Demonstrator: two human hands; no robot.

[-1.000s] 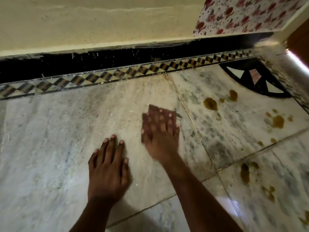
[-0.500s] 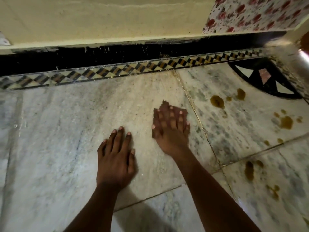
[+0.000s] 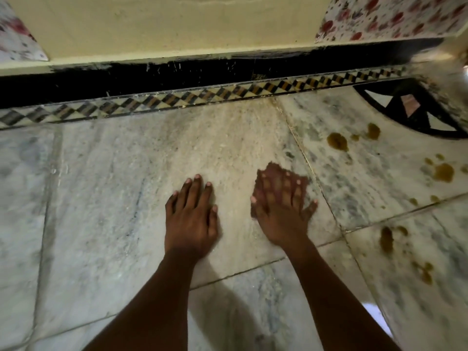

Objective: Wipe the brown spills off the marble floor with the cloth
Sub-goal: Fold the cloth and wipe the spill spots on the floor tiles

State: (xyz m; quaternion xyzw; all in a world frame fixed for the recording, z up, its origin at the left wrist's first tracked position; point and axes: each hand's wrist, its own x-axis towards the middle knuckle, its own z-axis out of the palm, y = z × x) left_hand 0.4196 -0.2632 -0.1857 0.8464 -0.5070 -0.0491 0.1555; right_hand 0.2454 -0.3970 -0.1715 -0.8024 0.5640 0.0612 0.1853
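My right hand lies flat with fingers spread on a small pinkish-brown cloth, pressing it onto the marble floor. The hand and cloth are blurred. The cloth shows only around and between my fingers. My left hand rests flat on the floor just left of it, holding nothing. Brown spills lie to the right, apart from the cloth: one blot beyond the tile seam, a cluster further right, and a streak on the nearer tile.
A black skirting and a diamond-pattern border strip run along the cream wall ahead. A black inlay motif fills the right corner. Floral fabric hangs at the upper right, and more at the upper left.
My right hand has slid the cloth a little toward me and to the right, nearer the tile seam. My left hand stays planted. The view has shifted left.
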